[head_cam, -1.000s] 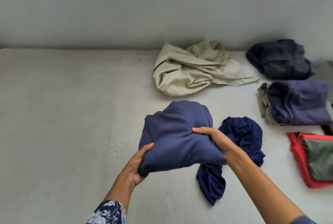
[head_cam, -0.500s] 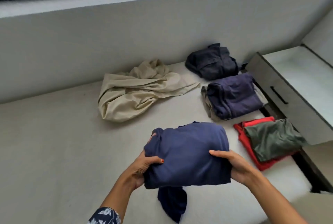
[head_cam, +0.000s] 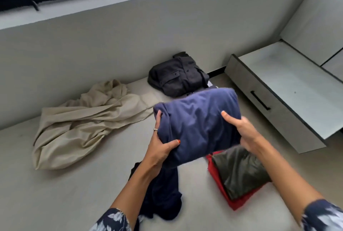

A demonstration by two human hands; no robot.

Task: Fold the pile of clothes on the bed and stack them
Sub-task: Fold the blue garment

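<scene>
Both hands, left hand (head_cam: 159, 149) and right hand (head_cam: 243, 132), clutch the folded blue shirt (head_cam: 198, 125); beside it lie folded stacks, while the beige sheet (head_cam: 81, 130) and navy garment (head_cam: 163, 193) are unfolded.

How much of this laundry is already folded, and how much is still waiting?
Done: a folded dark grey garment by the wall, and an olive piece stacked on a red one. In hand: the left hand and right hand grip a folded blue garment, held above the bed, not yet set down. Left: the crumpled beige cloth and a rumpled navy garment.
</scene>
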